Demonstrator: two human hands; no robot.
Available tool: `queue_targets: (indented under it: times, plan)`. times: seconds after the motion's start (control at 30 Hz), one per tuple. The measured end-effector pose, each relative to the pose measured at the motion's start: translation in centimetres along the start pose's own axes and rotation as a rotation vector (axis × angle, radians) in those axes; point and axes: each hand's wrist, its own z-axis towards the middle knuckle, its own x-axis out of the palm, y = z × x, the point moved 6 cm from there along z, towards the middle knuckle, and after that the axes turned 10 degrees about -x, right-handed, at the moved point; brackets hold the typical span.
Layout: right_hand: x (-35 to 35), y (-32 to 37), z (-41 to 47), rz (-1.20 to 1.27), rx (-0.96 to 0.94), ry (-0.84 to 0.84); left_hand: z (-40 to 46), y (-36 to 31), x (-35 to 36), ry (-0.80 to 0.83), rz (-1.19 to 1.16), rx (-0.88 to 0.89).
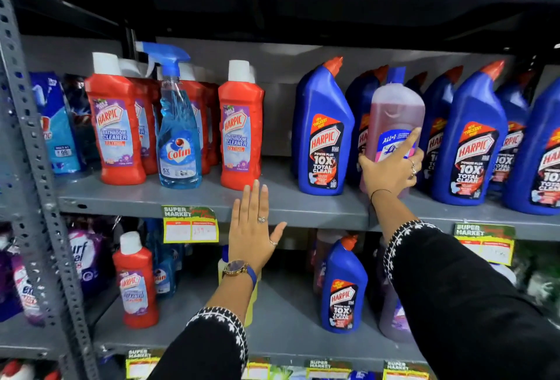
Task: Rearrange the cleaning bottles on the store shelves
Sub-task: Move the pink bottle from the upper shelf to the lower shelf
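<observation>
My right hand [391,172] grips a pink Lizol bottle [394,112] with a blue cap, standing among blue Harpic toilet cleaner bottles [322,131] on the middle shelf [212,197]. My left hand [253,228] is flat and open with fingers up, in front of the shelf edge, holding nothing. To the left stand red Harpic bathroom cleaner bottles [116,125] and another red one [241,131], with a blue Colin spray bottle [178,125] between them.
The lower shelf [281,319] holds a red Harpic bottle [138,282], a blue Harpic bottle [344,285], a pink bottle [392,319] and detergent pouches [81,258]. A grey perforated upright [33,143] stands at left. Yellow price tags [191,225] hang on the shelf edges.
</observation>
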Motion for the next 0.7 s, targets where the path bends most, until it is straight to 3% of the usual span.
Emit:
queue_targets:
  times: [0.47, 0.7]
  plan:
    - [-3.2, 1.7, -0.7, -0.031, 0.019, -0.152, -0.1, -0.1, 0.2, 0.031, 0.028, -0.001]
    - [-5.6, 4.5, -3.6, 0.004, -0.079, -0.137, -0.1, -0.1, 0.1, 0.073, 0.038, -0.003]
